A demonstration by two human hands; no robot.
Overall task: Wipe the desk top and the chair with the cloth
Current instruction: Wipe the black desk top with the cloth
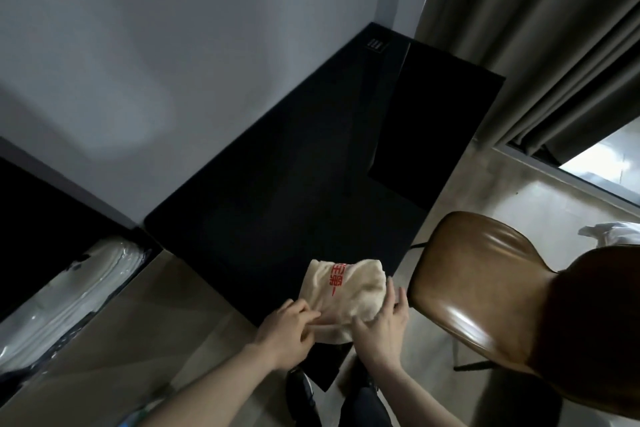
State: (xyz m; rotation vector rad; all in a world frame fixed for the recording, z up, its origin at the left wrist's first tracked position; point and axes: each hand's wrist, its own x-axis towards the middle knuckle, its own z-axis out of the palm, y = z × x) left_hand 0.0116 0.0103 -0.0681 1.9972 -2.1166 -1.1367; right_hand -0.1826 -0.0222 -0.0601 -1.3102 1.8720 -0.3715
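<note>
A cream cloth (pixel 346 288) with red printed characters lies bunched at the near corner of the black desk top (pixel 277 191). My left hand (pixel 287 333) pinches the cloth's near left edge with curled fingers. My right hand (pixel 381 322) holds the cloth's right side, thumb and fingers wrapped round its edge. The brown leather chair (pixel 485 281) stands just right of the desk, its seat glossy and its back towards me at the lower right.
A grey wall runs behind the desk. A black panel (pixel 433 121) stands at the desk's far right. Grey curtains (pixel 554 45) hang at the right above a bright window. White plastic-wrapped bundles (pixel 69 298) lie on the floor at the left. My dark shoes show below.
</note>
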